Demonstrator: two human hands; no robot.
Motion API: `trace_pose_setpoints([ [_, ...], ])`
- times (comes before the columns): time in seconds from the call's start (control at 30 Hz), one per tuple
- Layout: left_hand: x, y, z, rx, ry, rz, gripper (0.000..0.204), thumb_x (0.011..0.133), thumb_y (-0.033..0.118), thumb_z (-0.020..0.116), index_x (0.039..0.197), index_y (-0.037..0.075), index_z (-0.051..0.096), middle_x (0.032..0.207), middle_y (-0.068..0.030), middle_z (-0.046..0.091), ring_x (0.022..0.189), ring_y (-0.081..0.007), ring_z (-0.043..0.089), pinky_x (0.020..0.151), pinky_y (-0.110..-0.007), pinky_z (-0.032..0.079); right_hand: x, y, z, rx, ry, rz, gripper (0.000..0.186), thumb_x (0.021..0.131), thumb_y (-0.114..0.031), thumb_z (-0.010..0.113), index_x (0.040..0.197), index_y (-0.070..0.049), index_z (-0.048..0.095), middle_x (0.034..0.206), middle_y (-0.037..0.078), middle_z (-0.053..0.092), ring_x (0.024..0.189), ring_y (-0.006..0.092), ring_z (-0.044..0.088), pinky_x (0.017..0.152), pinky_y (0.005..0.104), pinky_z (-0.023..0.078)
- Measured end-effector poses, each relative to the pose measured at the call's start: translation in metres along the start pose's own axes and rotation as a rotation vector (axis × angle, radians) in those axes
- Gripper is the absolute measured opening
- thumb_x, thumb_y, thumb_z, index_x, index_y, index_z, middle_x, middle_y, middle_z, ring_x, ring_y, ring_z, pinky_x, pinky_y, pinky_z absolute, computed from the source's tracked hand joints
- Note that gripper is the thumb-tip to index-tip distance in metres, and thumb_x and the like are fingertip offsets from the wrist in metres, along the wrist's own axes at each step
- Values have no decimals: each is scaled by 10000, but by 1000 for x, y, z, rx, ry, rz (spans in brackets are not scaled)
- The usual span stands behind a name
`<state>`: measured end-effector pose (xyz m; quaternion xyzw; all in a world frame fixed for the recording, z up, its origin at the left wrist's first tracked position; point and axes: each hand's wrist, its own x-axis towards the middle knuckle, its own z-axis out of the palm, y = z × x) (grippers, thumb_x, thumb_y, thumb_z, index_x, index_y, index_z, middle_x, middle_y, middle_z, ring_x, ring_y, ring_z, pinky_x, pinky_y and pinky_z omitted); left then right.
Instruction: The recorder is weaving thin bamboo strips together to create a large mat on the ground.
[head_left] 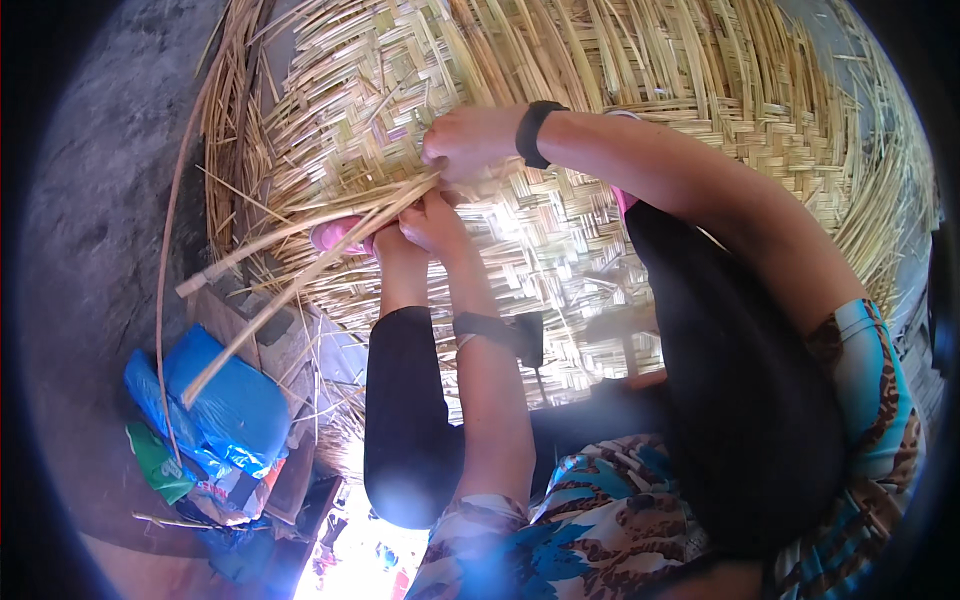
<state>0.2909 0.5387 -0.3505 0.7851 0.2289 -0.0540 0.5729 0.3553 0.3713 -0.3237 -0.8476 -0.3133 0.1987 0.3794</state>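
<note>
A large woven mat (575, 245) of pale split reed or cane strips spreads in front of me and under my feet. My left hand (435, 225) is closed around some long, flat strips (290, 285), whose loose ends stick out to the lower left. Just above it, my right hand (472, 143) bends over the weave with its fingers curled together. What those fingers pinch is hidden beneath the hand. The inner ends of the strips run up between my two hands, close to the mat's surface.
Unwoven strips (235, 140) lie in a bundle along the mat's left edge. Blue plastic bags (225, 395) and a green packet (157, 463) sit on the grey floor (95, 220) at the left. My bent legs and a pink shoe (340, 235) rest on or beside the mat.
</note>
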Motion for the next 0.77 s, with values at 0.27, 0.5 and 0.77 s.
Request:
trace_pose_setpoints([
  [0.27,-4,-27,-4,-253,99,-35,230,853,-5,554,1059,-94,604,912,-129,652,716,-181,621,568,-281,529,26,4,21,15,-107,157,332,763,-243,623,1009,-21,640,950,194,636,899,334,627,768,430,495],
  [0.5,-9,-26,-9,-280,74,-31,159,892,19,520,1029,-38,577,874,-114,633,672,-177,606,557,-264,493,24,-1,22,195,-44,318,349,715,-205,667,1011,-19,663,963,186,669,938,326,636,773,408,496],
  [0.77,28,-35,-17,-609,-65,-556,282,857,221,619,1068,47,547,894,-76,629,694,-167,590,506,-318,447,9,0,4,635,-186,152,356,710,-145,667,1049,-37,688,865,113,694,791,224,615,750,330,458],
])
